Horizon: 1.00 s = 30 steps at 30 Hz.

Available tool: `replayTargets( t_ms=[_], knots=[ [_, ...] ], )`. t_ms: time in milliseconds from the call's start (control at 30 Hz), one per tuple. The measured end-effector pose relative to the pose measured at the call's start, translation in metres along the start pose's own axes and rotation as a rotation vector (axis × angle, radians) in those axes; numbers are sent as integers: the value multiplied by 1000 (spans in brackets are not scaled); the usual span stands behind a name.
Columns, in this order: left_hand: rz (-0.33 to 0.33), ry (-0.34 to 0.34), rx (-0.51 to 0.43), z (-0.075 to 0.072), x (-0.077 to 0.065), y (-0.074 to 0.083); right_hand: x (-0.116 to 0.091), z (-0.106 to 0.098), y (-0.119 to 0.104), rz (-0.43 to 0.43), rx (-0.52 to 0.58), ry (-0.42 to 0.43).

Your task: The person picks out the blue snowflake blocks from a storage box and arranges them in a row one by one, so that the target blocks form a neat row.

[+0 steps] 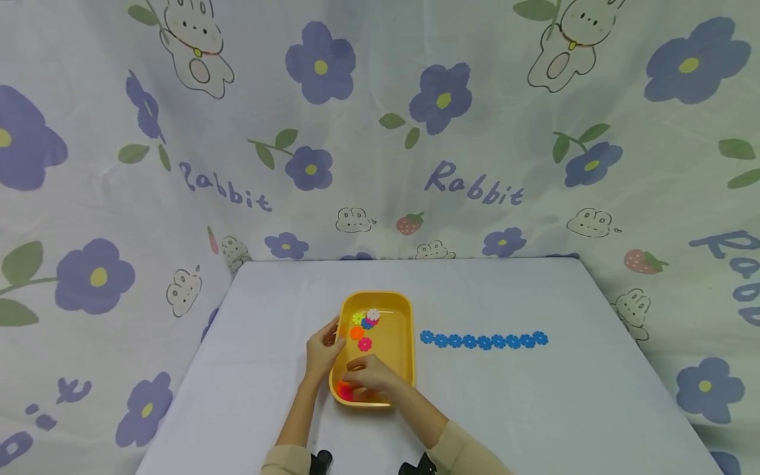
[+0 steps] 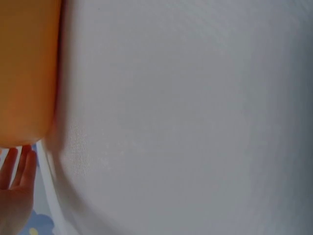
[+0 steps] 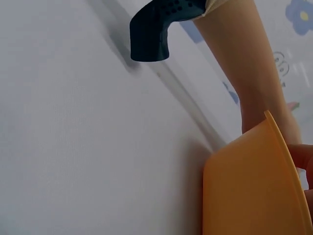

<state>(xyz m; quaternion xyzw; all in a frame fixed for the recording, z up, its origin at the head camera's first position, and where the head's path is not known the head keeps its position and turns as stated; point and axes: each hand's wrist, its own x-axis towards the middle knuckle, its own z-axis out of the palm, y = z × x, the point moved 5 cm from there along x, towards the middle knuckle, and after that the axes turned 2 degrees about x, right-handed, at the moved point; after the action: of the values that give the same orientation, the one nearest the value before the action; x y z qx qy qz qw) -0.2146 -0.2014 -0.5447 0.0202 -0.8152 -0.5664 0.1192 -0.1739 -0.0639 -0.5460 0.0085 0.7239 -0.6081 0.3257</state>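
My left hand (image 1: 323, 353) grips the left rim of a yellow tray (image 1: 401, 330), its fingers along the outer side. In the left wrist view, fingers (image 2: 28, 169) reach up against the tray's wall (image 2: 29, 73). Inside the tray's near left corner is my right hand (image 1: 371, 375), fingers bent down over bright pink and orange pieces (image 1: 344, 390). Its fingertips are partly hidden, so I cannot tell whether they pinch a piece. Farther up the tray lie loose flower-shaped pieces: a pink one (image 1: 365, 344), an orange one (image 1: 357, 333), and a small yellow, blue and white cluster (image 1: 372, 315).
Right of the tray, several blue flower-shaped pieces (image 1: 485, 342) form a row running sideways on the white table (image 1: 534, 409). A printed cloth (image 1: 380, 191) with flowers and rabbits hangs behind the table. Black wrist devices (image 1: 418, 466) sit near both sleeves.
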Motion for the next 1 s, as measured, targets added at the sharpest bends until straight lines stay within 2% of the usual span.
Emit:
replayTargets(
  t_ms=[233,467,567,600,833,1000],
  knots=[
    [-37,-12,-7,-1,0,2,4,13,-4,-3,78,19],
    [-15,-32,-24,-7,-9,36,6,13,-2,-29,60,65],
    [-16,-35,-15,-7,-11,39,9,10,-2,-35,60,82],
    [-19,-34,-17,-7,-10,39,11,9,-2,-33,80,87],
    [13,-5,3,-1,0,5,27,-7,-5,9,340,107],
    [42,-20,-22,-5,-6,31,43,-22,-10,-11,424,114]
  ],
)
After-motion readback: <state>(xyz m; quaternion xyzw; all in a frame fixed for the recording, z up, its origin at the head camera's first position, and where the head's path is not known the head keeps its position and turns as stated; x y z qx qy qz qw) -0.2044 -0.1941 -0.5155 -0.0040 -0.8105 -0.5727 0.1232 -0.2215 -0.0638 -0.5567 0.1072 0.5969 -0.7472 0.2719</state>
